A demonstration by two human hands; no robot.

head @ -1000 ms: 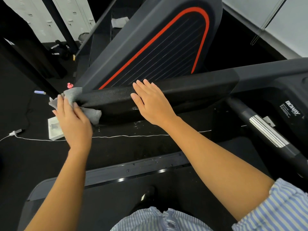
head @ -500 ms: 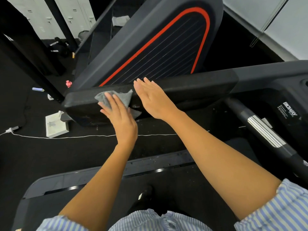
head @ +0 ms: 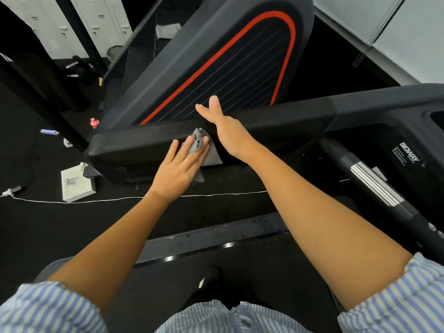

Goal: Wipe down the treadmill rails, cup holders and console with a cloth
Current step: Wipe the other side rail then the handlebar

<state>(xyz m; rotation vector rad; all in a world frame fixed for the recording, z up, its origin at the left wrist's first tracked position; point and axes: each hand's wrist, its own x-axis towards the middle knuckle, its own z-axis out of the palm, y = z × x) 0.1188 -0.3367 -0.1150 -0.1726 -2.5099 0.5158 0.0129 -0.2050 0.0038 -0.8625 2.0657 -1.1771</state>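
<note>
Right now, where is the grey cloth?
In the head view's middle, the cloth lies on the black rail, under the left hand, beside the right hand.

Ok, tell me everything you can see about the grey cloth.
The cloth is a small grey rag, thin and crumpled. It lies against the near face of the black padded rail, bunched at the top, one corner hanging below. The left hand presses it there with straight fingers; the right hand is close beside it, contact unclear.
</note>
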